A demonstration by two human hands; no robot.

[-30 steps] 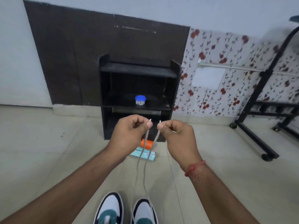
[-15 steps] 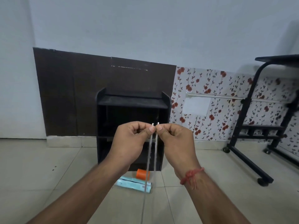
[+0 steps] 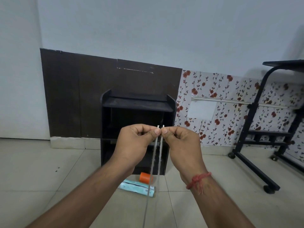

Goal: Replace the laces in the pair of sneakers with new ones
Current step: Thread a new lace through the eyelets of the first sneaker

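Note:
A thin white lace (image 3: 153,155) hangs in two strands in front of me, both tips raised side by side. My left hand (image 3: 137,143) pinches the left tip between thumb and forefinger. My right hand (image 3: 181,143) pinches the right tip the same way, and its wrist wears a red thread. The two strands run down out of the frame at the bottom. The sneakers are out of view.
A black shelf unit (image 3: 138,129) stands against the dark wall panel straight ahead. On the tiled floor before it lie an orange cylinder (image 3: 145,177) and a pale blue packet (image 3: 136,188). A black wheeled stand (image 3: 256,137) is at the right.
The view has tilted upward, so the sneakers have dropped out of the frame. My hands have come closer together, bringing the two lace tips side by side.

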